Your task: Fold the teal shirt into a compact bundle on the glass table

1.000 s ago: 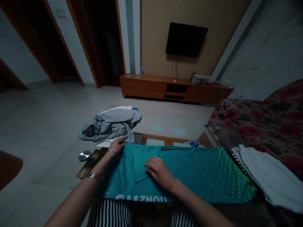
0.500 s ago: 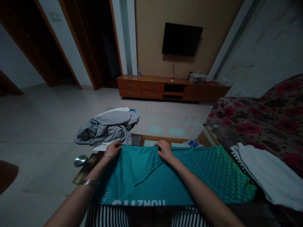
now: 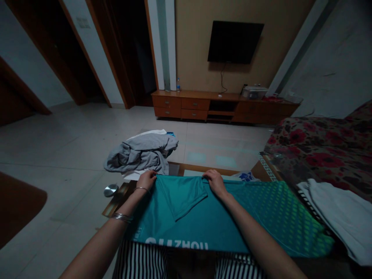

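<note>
A teal shirt [image 3: 209,217] with white lettering and a green dotted pattern at its right end lies spread in front of me, folded lengthwise. Its sleeve [image 3: 181,197] is turned inward over the body of the shirt. My left hand [image 3: 147,180] pinches the far edge at the left corner, fingers closed on the cloth. Farther right along that same edge, my right hand [image 3: 215,181] is closed on the fabric by the sleeve's upper corner. The fingertips of both hands are partly hidden by the cloth.
Beyond my left hand lies a heap of grey and white clothes [image 3: 142,151]. White folded cloth [image 3: 340,221] rests at the right, beside a flowered sofa [image 3: 308,135]. A low table [image 3: 116,199] shows under the shirt. A TV cabinet [image 3: 194,104] stands along the far wall.
The camera view has turned slightly left, so everything sits farther right. My right hand has shifted a little right along the edge, off the sleeve corner; the left keeps its hold.
</note>
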`<state>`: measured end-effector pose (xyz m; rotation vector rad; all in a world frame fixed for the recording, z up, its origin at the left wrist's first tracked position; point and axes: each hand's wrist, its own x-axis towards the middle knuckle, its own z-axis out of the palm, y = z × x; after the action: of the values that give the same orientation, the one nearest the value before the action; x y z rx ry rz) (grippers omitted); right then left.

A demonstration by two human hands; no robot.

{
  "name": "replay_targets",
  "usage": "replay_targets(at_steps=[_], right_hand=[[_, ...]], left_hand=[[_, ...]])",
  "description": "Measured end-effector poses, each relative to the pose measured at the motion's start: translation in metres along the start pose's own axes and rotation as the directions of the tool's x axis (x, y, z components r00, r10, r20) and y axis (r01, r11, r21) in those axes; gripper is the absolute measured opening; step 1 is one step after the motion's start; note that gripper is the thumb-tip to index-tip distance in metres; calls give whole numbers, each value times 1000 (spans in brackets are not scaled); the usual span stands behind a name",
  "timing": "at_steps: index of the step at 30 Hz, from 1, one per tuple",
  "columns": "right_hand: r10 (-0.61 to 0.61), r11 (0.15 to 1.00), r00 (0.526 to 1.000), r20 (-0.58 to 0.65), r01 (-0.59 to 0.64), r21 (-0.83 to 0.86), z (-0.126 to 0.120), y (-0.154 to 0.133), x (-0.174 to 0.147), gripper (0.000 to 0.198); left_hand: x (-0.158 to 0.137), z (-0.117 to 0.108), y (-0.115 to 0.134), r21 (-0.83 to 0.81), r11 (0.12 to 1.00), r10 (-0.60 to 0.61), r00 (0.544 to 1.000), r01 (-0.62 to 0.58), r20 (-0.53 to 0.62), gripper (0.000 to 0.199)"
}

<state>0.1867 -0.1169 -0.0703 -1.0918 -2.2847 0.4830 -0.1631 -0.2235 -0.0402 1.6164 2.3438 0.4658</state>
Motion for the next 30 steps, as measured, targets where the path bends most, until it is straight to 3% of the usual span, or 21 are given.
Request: replay_targets(at_steps=[2, 5, 8, 11, 16, 19, 24, 30], right_hand=[[6, 1000, 999, -38, -7, -24, -7, -7, -5, 33], [-89, 996, 995, -43, 87, -33, -10, -24, -19, 38], [-200, 979, 978, 61, 202, -28, -7, -41, -37, 34], [-203, 975, 967, 153, 215, -60, -6, -51, -51, 29], [-149, 971, 977, 152, 174, -162, -22, -71, -65, 23], [-216, 966, 968, 129, 231, -119, -24, -95, -81, 33], [-370, 929, 917, 147, 369, 37, 2, -132, -123, 40], [-302, 953, 942, 144, 303, 19, 27, -146, -145, 30]], left_hand=[[-5, -1, -1, 16, 1000, 18, 1000, -18, -14, 25], [-12, -2, -5, 35, 996, 79, 995, -77, -56, 26], [-16, -2, -10, -1, 987, 158, 984, -159, -83, 33], [-14, -2, -13, -31, 977, 208, 977, -210, -49, 31], [-6, -9, -12, -56, 986, 158, 987, -157, 10, 26], [-10, -20, -17, -54, 995, 86, 996, -85, 22, 29], [-53, -38, -37, 1, 998, -58, 998, 58, 34, 25], [-117, -34, -47, 75, 992, -110, 993, 106, 51, 23]])
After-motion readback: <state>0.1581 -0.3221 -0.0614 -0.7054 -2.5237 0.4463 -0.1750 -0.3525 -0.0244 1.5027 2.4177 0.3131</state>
